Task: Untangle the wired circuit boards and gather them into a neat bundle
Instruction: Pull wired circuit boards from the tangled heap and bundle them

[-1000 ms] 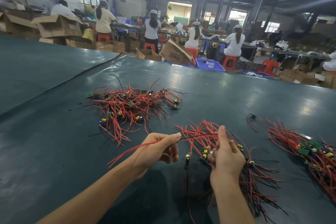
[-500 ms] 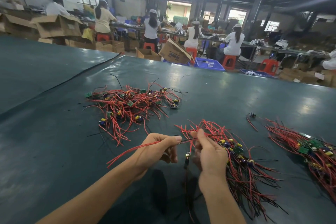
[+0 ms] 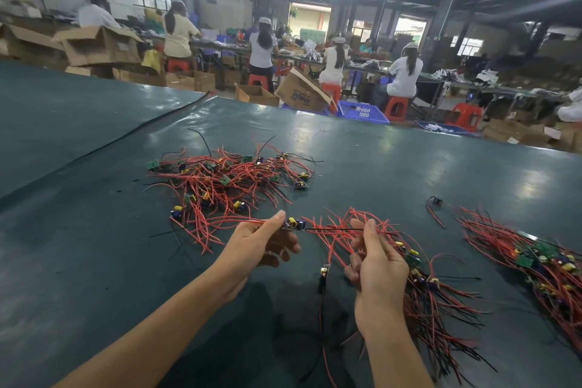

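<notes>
- Now the left hand [image 3: 261, 242] pinches one small circuit board [image 3: 295, 224] at mid-frame. The right hand [image 3: 378, 268] grips the gathered bundle [image 3: 434, 293], and its fingertips seem to pinch that board's black lead [image 3: 333, 229].
- Best to draw the board slowly with its leads taut, then lay it parallel into the bundle.
- Likely snags are a dangling board [image 3: 324, 272] between the hands and the tangled pile [image 3: 226, 179] just beyond, on the green surface [image 3: 94, 261].

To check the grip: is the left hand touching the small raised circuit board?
Touching. Head view shows the left hand pinching the circuit board at its edge.
</notes>
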`<state>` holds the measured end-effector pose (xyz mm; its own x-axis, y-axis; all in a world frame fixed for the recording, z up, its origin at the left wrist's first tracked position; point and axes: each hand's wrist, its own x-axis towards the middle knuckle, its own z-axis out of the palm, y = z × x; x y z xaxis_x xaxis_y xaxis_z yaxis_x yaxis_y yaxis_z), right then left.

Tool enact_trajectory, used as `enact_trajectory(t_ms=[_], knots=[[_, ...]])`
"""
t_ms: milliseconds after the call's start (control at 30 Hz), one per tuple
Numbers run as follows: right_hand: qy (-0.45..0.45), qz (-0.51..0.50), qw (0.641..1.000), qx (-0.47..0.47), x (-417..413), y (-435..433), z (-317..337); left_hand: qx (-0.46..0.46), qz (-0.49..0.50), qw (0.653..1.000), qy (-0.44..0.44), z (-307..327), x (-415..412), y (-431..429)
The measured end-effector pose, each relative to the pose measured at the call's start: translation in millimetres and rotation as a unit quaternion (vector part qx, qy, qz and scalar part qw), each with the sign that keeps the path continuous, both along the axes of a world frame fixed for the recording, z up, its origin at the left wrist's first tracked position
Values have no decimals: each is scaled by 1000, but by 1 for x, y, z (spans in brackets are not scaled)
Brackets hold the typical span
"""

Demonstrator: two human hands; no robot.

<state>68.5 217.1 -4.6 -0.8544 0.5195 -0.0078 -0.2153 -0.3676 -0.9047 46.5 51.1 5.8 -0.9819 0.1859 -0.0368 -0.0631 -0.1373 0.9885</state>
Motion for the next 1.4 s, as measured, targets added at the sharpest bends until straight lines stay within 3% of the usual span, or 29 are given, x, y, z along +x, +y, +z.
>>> enact_trajectory(t_ms=[167, 267, 533, 667, 833, 933, 1067, 1167, 1400], knots=[[-19, 31, 998, 51, 1, -9, -1, 3, 2, 1000, 17, -2, -1, 0], [-37, 93, 986, 130, 6, -21, -1, 16, -27, 999, 21, -2, 0, 3], [22, 224, 946, 234, 19, -44, -2, 30, -133, 991, 15, -9, -4, 0], [-47, 181, 975, 123, 21, -48, 4, 23, -110, 994, -1, -10, -3, 0], [-112, 134, 970, -172, 11, -33, 4, -49, 50, 996, 52, -12, -15, -7], [-106, 122, 961, -226, 9, -26, 2, -176, 169, 957, 158, -17, -28, -26], [-114, 110, 957, -243, 8, -25, 1, -414, 227, 847, 244, -32, -44, -52], [-110, 89, 952, -272, 10, -22, 1, -521, 223, 801, 194, -43, -49, -62], [-89, 67, 948, -297, 8, -18, -2, -639, 143, 753, 68, -54, -59, -76]])
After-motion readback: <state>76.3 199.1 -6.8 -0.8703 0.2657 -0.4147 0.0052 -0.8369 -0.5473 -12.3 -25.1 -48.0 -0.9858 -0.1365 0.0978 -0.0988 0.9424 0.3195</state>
